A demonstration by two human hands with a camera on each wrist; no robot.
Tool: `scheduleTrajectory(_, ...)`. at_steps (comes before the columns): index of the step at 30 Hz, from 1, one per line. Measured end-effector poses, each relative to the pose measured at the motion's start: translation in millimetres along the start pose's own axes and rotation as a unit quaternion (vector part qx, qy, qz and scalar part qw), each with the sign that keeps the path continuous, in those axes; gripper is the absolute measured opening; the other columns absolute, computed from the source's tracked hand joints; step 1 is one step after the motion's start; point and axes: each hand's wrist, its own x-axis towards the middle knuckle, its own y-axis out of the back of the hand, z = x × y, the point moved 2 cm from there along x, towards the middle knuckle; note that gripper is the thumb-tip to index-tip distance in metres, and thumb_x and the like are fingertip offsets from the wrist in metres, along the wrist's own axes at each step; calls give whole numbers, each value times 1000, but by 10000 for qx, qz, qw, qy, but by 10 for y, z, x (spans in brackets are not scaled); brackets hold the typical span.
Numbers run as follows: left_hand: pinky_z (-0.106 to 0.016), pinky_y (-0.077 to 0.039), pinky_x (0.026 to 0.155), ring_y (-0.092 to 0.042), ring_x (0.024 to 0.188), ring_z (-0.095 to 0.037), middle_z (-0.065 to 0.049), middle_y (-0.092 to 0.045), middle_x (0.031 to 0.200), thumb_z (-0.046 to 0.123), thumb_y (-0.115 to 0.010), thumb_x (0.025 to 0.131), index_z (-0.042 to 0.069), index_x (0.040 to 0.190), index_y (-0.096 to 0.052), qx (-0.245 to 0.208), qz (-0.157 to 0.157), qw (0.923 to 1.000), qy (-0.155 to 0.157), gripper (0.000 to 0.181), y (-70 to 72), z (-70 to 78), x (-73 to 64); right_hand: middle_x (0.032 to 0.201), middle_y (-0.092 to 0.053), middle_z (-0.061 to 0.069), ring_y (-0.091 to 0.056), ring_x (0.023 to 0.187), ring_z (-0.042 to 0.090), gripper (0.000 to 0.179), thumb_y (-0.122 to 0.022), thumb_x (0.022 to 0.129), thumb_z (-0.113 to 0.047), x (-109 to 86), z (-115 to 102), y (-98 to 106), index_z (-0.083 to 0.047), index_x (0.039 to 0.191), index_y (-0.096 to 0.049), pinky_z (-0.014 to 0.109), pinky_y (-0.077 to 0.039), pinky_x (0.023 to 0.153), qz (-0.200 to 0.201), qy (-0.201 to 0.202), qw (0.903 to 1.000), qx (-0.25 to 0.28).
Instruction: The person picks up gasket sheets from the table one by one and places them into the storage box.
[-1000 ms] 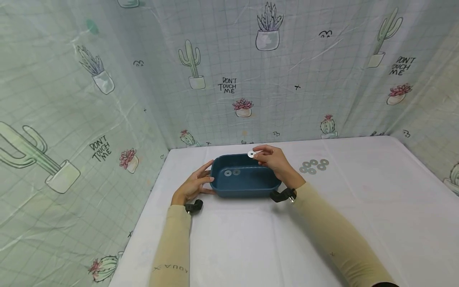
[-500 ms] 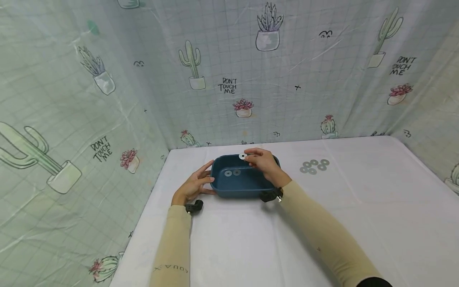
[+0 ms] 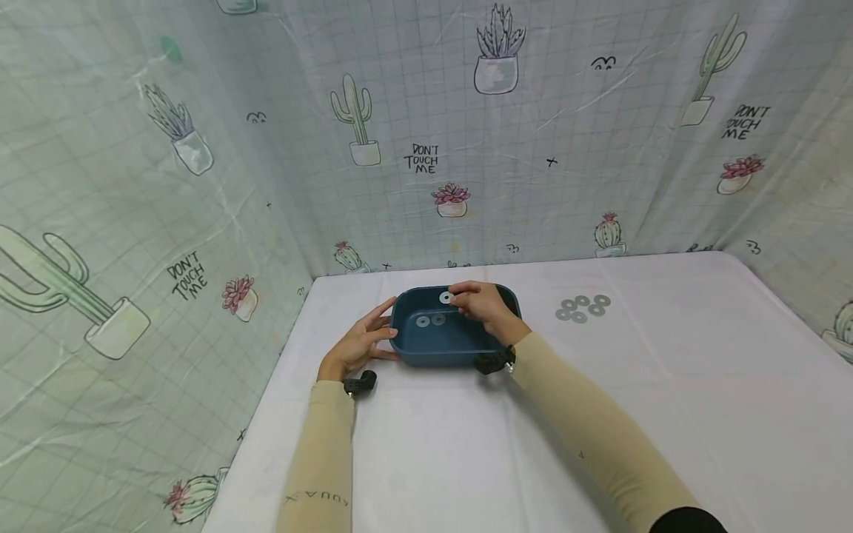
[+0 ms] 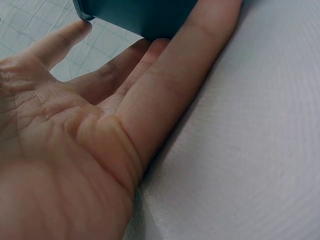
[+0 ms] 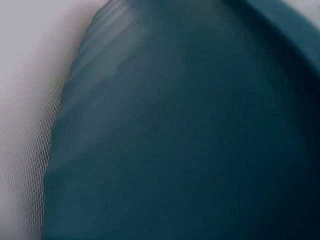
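A dark blue rectangular box (image 3: 426, 346) with rounded corners and an open top stands on the white-covered table. My left hand (image 3: 356, 344) rests at its left end, fingers spread and fairly straight against the wall; the left wrist view shows fingertips touching the box's edge (image 4: 145, 17). Inside the box's far side, my right hand (image 3: 485, 305) pinches a pale flat washer (image 3: 442, 297) between thumb and fingers. Two grey washers (image 3: 418, 322) lie side by side on the box floor. Only the box's blurred wall (image 5: 175, 125) fills the right wrist view, where the hand is hidden.
Several grey washers (image 3: 586, 300) lie flat in a loose cluster on the white tablecloth (image 3: 433, 451), right of the box. A cactus-print curtain (image 3: 400, 200) hangs behind the table and along its sides.
My right hand has moved left and slightly down with the washer, from the box's far rim to just inside it. The left hand and the box have stayed put.
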Motion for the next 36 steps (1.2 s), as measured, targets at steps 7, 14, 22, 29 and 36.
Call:
scheduleTrajectory(7,-61,-58,93,-39,145,-47,-16,-23,167,4,-57,102,40,161,-29,74,-92,9999,7,74,-5,8,-3,89,-71,0,-58,71,15,24,-70,95,-8,0,20,-3,-7,118,-73,28,-49,68,15,-171,9995,-253)
scheduleTrajectory(14,-60,-58,92,-39,145,-48,-17,-22,167,4,-58,102,40,161,-29,13,-110,9999,-22,75,-1,6,4,90,-73,2,-58,67,13,24,-68,96,-6,-1,36,7,-7,119,-74,24,-43,59,98,-418,9974,-578)
scheduleTrajectory(22,-60,-59,91,-42,144,-46,-15,-24,167,4,-59,101,41,160,-32,-2,-54,10000,10,75,8,0,13,84,-68,1,-58,67,15,24,-72,92,-4,16,62,16,-4,115,-75,27,-44,58,293,-499,9914,-1171)
scheduleTrajectory(29,-60,-58,92,-38,146,-47,-16,-22,167,5,-58,102,40,161,-29,64,-104,9999,-38,75,-5,18,1,81,-65,2,-58,66,14,23,-72,90,-2,26,48,0,-3,113,-76,27,-47,59,453,-653,9866,-1425)
scheduleTrajectory(36,-61,-58,93,-36,147,-47,-18,-21,168,3,-55,103,37,163,-26,126,-165,9998,-68,75,-7,4,-12,91,-70,4,-57,71,14,28,-69,95,-8,-54,20,22,-4,123,-72,28,-46,64,460,-486,9916,-1109)
